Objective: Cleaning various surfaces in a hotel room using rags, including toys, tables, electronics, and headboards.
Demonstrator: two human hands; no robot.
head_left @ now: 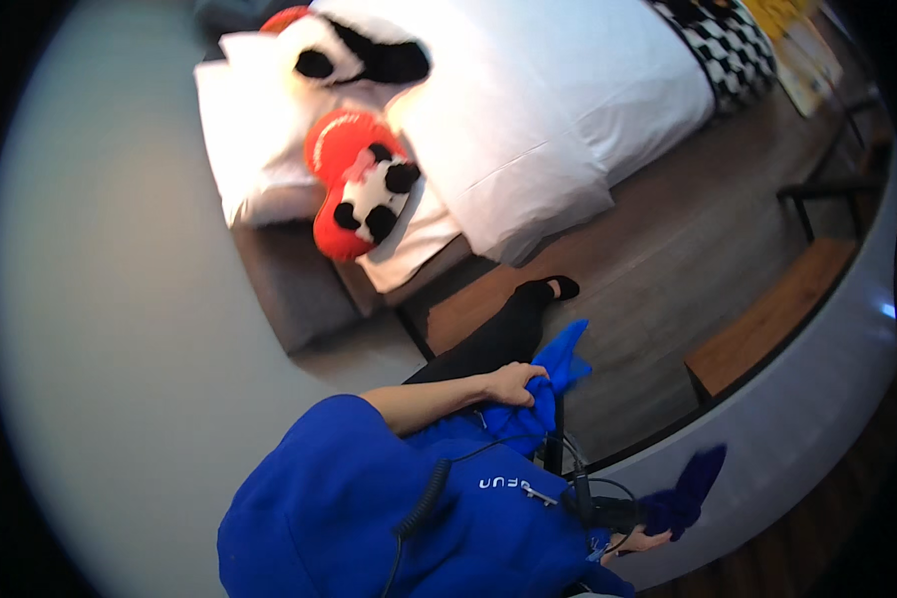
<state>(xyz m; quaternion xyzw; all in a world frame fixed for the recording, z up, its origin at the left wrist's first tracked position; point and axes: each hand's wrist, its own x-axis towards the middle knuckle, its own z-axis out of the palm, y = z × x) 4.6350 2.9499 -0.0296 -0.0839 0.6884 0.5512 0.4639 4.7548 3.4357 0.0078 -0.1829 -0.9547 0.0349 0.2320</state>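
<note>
My left hand [517, 383] is closed around a bright blue cloth [564, 359], whose loose ends stick out past my fingers and hang in front of my blue top. Lower right, my right hand [637, 541] grips a dark purple-blue cloth [684, 489] in front of a pale wall surface; whether that cloth touches the surface I cannot tell. A coiled black cable [424, 497] crosses my blue top [389, 516]. One black-clad leg [486, 340] reaches towards the bed, ending in a black shoe [566, 287].
A bed with white bedding [523, 127] bears a red panda cushion [362, 187] and a black-and-white plush cushion [344, 52]. Beside it are a brown headboard [291, 284] and a grey wood floor [643, 284]. A wooden bench [774, 314] lines the right wall [762, 448].
</note>
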